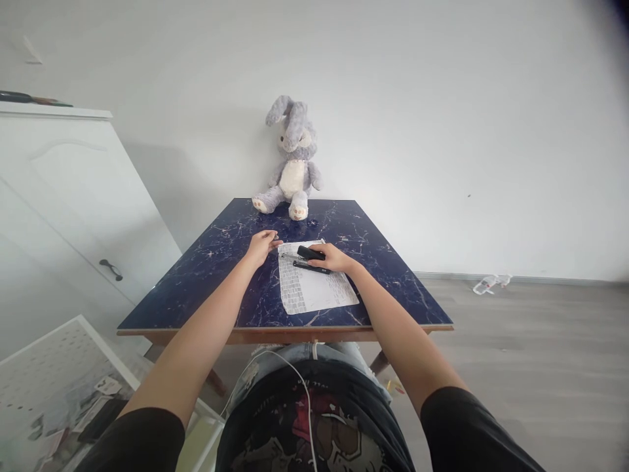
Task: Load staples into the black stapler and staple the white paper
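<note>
A printed sheet of paper (314,287) lies on the dark blue marbled table (206,275). My right hand (334,257) rests on the sheet's far edge, fingers closed around a black stapler (310,253). A black pen (311,267) lies on the paper just under that hand. My left hand (261,245) sits on the table left of the sheet's far corner, fingers pinched together on something small I cannot make out.
A grey and white plush rabbit (293,160) sits at the table's far edge against the white wall. A white cabinet (63,196) stands to the left, with a white frame of clutter (63,387) below it. A crumpled plastic wrapper (489,283) lies on the wooden floor at right.
</note>
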Demonstrator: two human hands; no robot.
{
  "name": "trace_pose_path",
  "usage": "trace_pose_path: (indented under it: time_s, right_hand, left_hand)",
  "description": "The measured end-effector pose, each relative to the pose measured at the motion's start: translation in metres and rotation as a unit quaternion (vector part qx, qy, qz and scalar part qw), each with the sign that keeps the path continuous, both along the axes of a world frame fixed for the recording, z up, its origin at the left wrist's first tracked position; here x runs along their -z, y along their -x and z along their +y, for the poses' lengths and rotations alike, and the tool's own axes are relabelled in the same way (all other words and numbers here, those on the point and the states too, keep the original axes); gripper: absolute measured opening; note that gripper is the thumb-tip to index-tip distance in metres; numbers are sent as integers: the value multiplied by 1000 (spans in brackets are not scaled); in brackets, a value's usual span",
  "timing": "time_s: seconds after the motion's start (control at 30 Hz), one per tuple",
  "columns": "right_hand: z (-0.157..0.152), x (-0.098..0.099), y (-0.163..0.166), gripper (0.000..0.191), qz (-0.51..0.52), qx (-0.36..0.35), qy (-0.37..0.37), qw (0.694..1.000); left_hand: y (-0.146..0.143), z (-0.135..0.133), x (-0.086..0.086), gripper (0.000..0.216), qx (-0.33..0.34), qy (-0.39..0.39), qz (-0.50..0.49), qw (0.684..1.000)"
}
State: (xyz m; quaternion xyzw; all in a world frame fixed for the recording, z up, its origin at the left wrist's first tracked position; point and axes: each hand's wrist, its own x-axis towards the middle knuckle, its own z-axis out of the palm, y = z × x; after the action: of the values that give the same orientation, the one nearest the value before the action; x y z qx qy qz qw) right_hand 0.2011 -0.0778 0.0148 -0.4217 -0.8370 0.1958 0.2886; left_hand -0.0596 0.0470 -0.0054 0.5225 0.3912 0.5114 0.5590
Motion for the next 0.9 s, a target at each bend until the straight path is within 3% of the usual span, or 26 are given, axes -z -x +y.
trace_pose_path:
  time_s: [0.17, 0.4, 0.53, 0.63, 0.9]
  right_hand:
    - [1, 1, 1, 42, 2, -4, 7, 1000]
    - [2, 2, 0, 43, 4, -1, 6, 1000]
    - [1, 2, 1, 43, 7, 1, 9, 1000]
    - [1, 1, 1, 43, 6, 7, 10, 1000]
    - [4, 4, -2, 46, -2, 19, 5, 1000]
  left_hand:
    - [-1, -1, -6, 11, 29, 38, -91, 995]
    - [-2, -8, -14, 18, 89, 3, -111, 990]
    - [-2, -11, -13, 27, 88, -50, -51, 994]
    - [-2, -12, -10, 32, 93, -138, 30, 986]
    - [2, -12, -11, 32, 142, -316, 290, 892]
